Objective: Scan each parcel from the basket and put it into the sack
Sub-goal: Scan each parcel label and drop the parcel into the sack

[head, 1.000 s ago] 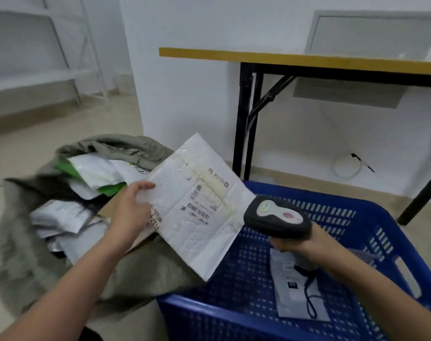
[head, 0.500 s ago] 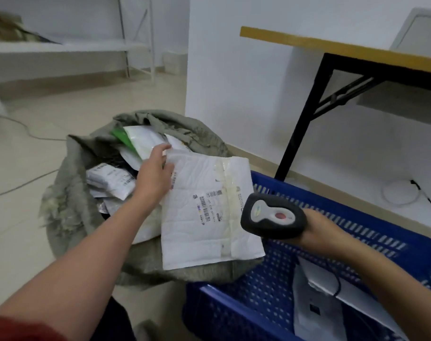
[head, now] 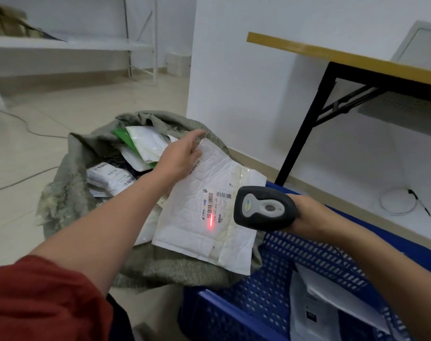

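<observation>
The parcel (head: 197,232), a white padded envelope, lies label-up across the near rim of the sack (head: 69,193), with its lower corner reaching over the edge of the basket (head: 234,303). One second earlier it was held up at a tilt above the basket. It now sits lower and flatter over the sack mouth.

A red scan line (head: 211,221) now shows on the parcel, at the lower end of the barcode label (head: 209,200). No such light was visible half a second earlier. Judgement: the scan is in progress, and the beam may need a small shift to cover the full code.

The left hand (head: 182,161) rests on the parcel's top corner with its fingers nearly straight. Whether the thumb hooks under the edge cannot be told. The right hand (head: 308,212) grips the scanner (head: 263,209), fingers curled round the handle, head aimed at the label.

The sack already holds several parcels. Other parcels (head: 312,316) remain in the basket, so the task is not finished.
</observation>
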